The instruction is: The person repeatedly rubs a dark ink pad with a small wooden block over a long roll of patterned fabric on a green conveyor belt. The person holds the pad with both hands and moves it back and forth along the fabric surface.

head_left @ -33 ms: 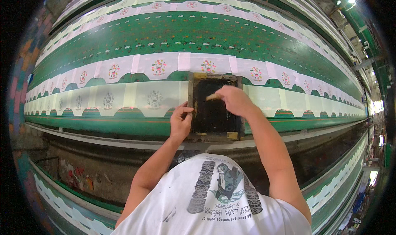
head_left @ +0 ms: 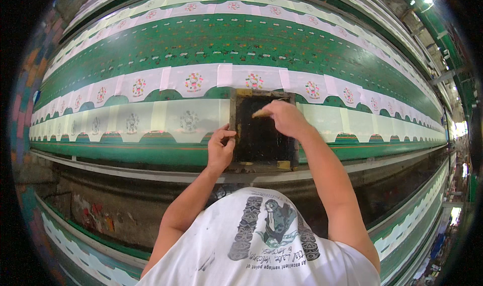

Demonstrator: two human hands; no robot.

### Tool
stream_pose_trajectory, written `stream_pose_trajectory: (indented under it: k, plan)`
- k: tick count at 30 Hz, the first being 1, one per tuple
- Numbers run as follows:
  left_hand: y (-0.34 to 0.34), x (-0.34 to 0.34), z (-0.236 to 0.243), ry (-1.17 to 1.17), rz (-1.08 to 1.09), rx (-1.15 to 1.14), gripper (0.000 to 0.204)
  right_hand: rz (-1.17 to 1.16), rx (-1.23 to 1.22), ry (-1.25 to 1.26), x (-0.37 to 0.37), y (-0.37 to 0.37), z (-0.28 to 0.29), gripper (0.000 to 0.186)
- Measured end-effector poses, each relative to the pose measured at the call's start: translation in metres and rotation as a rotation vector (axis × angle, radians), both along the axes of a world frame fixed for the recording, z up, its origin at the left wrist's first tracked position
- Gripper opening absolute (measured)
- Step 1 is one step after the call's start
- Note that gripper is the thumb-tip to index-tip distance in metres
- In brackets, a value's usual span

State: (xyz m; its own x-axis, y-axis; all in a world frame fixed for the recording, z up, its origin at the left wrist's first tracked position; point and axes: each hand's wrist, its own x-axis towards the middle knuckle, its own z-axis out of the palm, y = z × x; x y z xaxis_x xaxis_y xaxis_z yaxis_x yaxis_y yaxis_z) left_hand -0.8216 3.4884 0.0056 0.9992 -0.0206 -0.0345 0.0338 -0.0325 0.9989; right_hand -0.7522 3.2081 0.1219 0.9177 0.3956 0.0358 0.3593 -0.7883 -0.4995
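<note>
A printing screen [head_left: 262,166] with a dark rim and black mesh lies across the row of white fabric pieces in front of me. My left hand [head_left: 221,148] grips the left side of its frame with curled fingers. In my right hand [head_left: 288,119] is a small squeegee [head_left: 261,113] with a pale tan edge, held over the far part of the mesh; my fingers hide most of it. Left of the screen, the nearest fabric piece [head_left: 206,117] bears a grey round print. Right of the screen, the fabric [head_left: 322,117] shows no print.
Long green tables [head_left: 166,42] run sideways, holding further rows of scalloped white fabric [head_left: 201,80], several with coloured prints. A pale rail [head_left: 151,173] edges the near table. Below it lies a dark aisle with litter [head_left: 98,213]. Another fabric-covered table [head_left: 75,241] stands behind me.
My right hand and the squeegee have shifted slightly toward the far side of the screen. My left hand and the screen have stayed in place.
</note>
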Motion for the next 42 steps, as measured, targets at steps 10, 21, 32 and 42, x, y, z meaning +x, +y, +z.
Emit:
stream_pose_trajectory:
  k: [10, 21, 32, 42]
  plan:
    - [0.011, 0.017, -0.009, 0.105, -0.086, -0.1, 0.028, -0.021, -0.133, -0.092, 0.006, 0.011, -0.026, 0.051]
    - [0.0, 0.013, -0.013, -0.029, -0.041, -0.1, 0.033, 0.047, -0.119, -0.072, -0.118, 0.043, -0.007, 0.052]
    - [-0.015, 0.001, 0.0, -0.185, 0.027, 0.222, 0.043, -0.017, 0.096, 0.004, -0.16, 0.024, -0.005, 0.044]
    - [-0.098, -0.009, 0.013, -0.385, 0.031, 0.169, 0.031, -0.59, 0.478, -0.109, -0.203, -0.101, -0.049, 0.033]
